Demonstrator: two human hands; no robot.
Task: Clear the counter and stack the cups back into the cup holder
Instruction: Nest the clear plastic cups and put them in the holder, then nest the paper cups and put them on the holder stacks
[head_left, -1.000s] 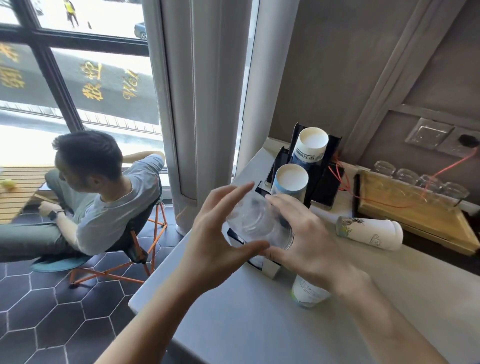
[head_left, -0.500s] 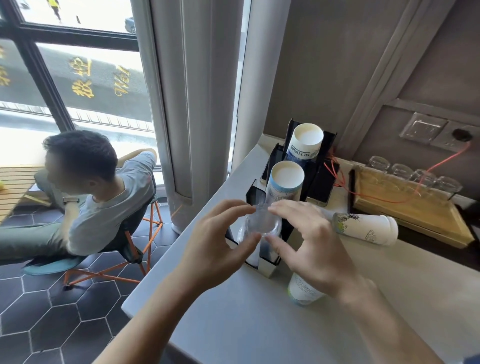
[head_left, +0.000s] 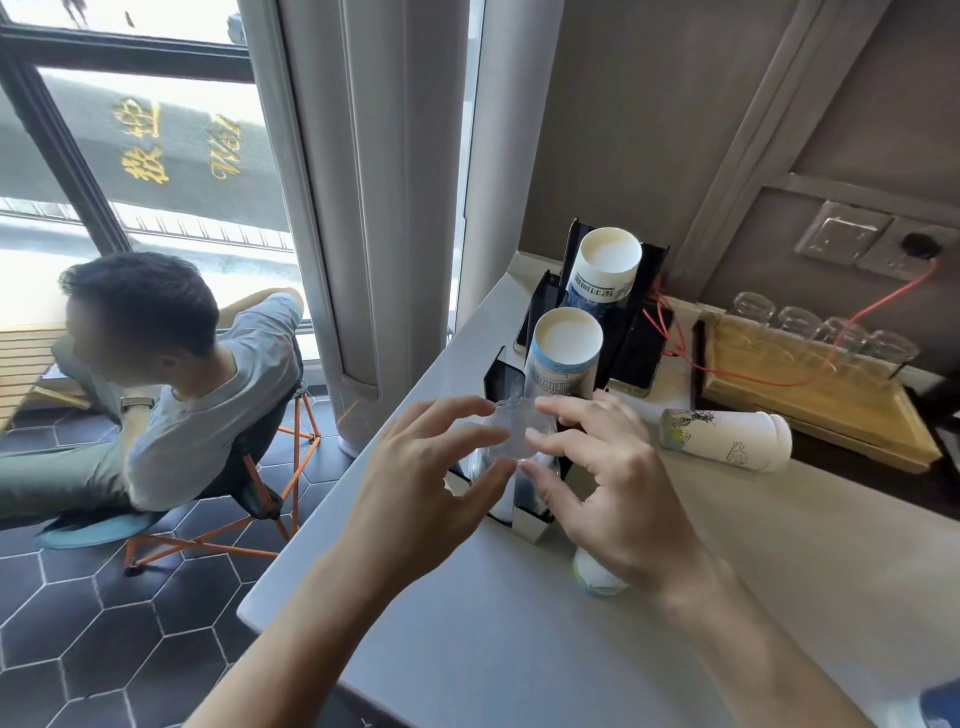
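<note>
A black cup holder (head_left: 636, 332) stands on the grey counter (head_left: 519, 623) by the wall, with two stacks of paper cups (head_left: 566, 348) in its upper slots. A stack of clear plastic cups (head_left: 511, 439) sits in the nearest slot. My left hand (head_left: 421, 483) and my right hand (head_left: 608, 478) flank it, fingertips on its rim from both sides. A white printed paper cup (head_left: 727, 440) lies on its side to the right. Another paper cup (head_left: 597, 574) lies under my right wrist, mostly hidden.
A wooden tray (head_left: 821, 395) with several upturned glasses stands at the back right, with a red cable (head_left: 727, 364) across it. A phone (head_left: 636, 358) leans by the holder. Left of the counter edge, a person (head_left: 156, 374) sits on a folding chair.
Both hands have lowered the clear cups down into the holder's nearest slot; the stack now sits deeper, and my fingers have spread a little.
</note>
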